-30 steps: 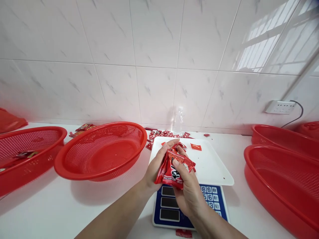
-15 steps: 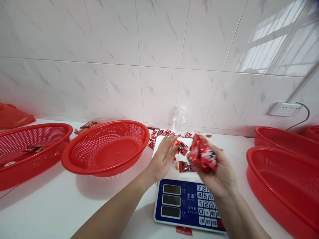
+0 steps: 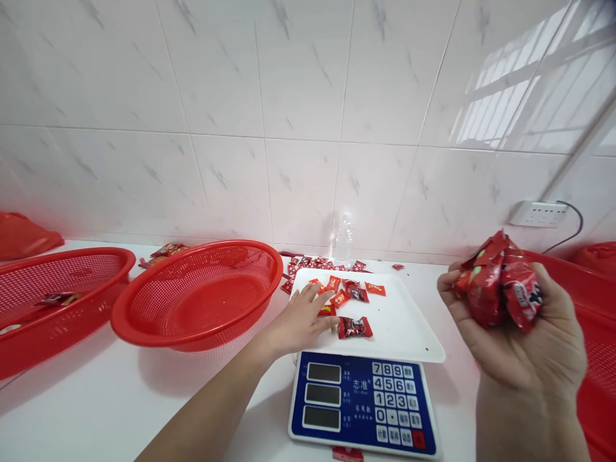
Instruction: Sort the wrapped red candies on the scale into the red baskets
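In the head view, my right hand (image 3: 524, 340) is raised at the right, palm up, its fingers closed round a bunch of red wrapped snack packets (image 3: 498, 282). My left hand (image 3: 301, 321) lies over the left side of the white weighing tray (image 3: 399, 321), fingers spread. Around its fingertips are small orange-red packets (image 3: 341, 298) and a dark red packet (image 3: 356, 292). Another dark red snack packet (image 3: 355, 327) lies by the left thumb; whether they touch is unclear. The tray sits on a digital scale with a blue keypad panel (image 3: 363, 404).
A red oval basket (image 3: 197, 298) stands left of the scale, and another red basket (image 3: 62, 282) is further left. Red basins (image 3: 597, 359) are behind my right hand. Small red packets (image 3: 317, 263) and a clear bottle (image 3: 344, 237) are near the tiled wall.
My right hand has moved right, away from the tray, with the red packets in it, and its palm now faces up. My left hand has lowered and shifted slightly left over the tray.
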{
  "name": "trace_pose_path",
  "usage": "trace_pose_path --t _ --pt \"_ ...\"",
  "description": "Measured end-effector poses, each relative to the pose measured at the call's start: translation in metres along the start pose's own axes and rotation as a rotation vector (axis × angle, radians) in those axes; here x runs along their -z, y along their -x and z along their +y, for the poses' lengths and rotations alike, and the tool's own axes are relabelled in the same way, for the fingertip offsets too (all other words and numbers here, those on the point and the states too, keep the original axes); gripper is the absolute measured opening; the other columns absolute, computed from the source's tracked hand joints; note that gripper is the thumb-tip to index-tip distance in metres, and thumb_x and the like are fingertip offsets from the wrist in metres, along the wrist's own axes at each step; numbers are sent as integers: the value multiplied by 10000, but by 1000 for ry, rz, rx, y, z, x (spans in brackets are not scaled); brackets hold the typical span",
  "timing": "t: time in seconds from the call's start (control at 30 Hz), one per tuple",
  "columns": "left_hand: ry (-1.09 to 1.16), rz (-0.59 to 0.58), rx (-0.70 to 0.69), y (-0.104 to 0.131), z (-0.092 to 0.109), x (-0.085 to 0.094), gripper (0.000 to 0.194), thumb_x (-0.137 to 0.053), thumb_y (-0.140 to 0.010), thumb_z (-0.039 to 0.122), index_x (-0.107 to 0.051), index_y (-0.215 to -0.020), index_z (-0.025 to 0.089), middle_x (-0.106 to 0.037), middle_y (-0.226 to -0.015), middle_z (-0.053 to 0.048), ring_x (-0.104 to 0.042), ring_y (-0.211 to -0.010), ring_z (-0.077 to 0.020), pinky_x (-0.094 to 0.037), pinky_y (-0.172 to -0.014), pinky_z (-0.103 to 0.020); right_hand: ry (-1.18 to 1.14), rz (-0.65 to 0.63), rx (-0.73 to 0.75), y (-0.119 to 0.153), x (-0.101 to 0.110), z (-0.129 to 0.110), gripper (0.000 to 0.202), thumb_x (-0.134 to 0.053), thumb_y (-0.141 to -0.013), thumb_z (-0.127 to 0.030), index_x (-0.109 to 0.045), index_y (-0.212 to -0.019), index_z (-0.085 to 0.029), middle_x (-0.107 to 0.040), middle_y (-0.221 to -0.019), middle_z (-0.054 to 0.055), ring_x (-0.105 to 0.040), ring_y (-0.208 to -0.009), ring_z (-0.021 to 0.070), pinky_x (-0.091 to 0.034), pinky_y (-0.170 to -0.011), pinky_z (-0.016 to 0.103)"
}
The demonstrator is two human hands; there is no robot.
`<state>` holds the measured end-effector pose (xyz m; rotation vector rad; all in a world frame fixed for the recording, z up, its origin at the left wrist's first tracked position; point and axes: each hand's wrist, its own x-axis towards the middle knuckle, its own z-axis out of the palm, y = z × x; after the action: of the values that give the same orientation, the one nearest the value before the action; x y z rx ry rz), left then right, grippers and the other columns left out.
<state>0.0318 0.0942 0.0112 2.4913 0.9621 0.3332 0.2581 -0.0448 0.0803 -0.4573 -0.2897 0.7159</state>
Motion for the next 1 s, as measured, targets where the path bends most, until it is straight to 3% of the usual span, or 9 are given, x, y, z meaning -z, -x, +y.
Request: trace_pose_path --t 0.17,0.3,0.43,0.53,0.7,0.87,1.0 --pt "5 -52 25 0 -5 2 697 -437 -813 654 -330 -1414 317 -278 -1504 -101 -171 -1391 -334 -240 -1059 -514 23 -31 126 8 1 -23 107 -610 -790 -349 -680 -768 -271 -660 -1139 -49 -638 -899 135 -573 -789 282" --pt "81 -117 -54 -5 8 1 693 -457 -815 635 -302 -1423 342 -175 -1542 -54 -212 -1385 -308 -313 -1043 -439 7 -10 166 13 0 -32 148 -557 -828 -321 -691 -801 -266 -648 -1195 -40 -641 -937 134 -563 -773 249" --pt "27 -11 62 -30 7 -1 727 -448 -813 641 -277 -1435 305 -80 -1555 -92 -123 -1398 -344 -245 -1063 -508 -48 2 136 13 -1 -32 119 -613 -777 -341 -682 -792 -246 -656 -1165 -34 -648 -882 132 -583 -753 279" --pt "-14 -8 152 -52 -1 -2 769 -392 -819 664 -257 -1440 231 -104 -1540 -164 -128 -1390 -373 -228 -1050 -547 -58 9 127 11 0 -30 125 -649 -751 -352 -684 -812 -249 -665 -1112 -36 -641 -892 141 -588 -756 298" --pt "-21 -95 40 -69 3 -8 746 -356 -829 662 -307 -1418 206 -263 -1501 -152 -261 -1363 -317 -264 -1062 -473 -70 24 99 11 0 -25 86 -640 -761 -334 -664 -734 -257 -683 -1020 -43 -637 -904 157 -576 -771 347" --pt "-108 -68 -50 -90 22 -22 766 -383 -806 676 -331 -1408 206 -180 -1529 -146 -79 -1402 -350 -37 -1079 -591 -80 30 10 12 -4 -20 227 -669 -725 -347 -679 -920 -231 -672 -1057 -12 -628 -920 165 -564 -790 353" --pt "-198 -150 -170 -109 37 -32 707 -373 -814 665 -380 -1384 247 -254 -1513 -112 -76 -1402 -354 -19 -1073 -600 -99 34 -46 14 -5 -16 249 -699 -689 -350 -675 -905 -228 -668 -1067 -2 -626 -939 181 -560 -792 369"
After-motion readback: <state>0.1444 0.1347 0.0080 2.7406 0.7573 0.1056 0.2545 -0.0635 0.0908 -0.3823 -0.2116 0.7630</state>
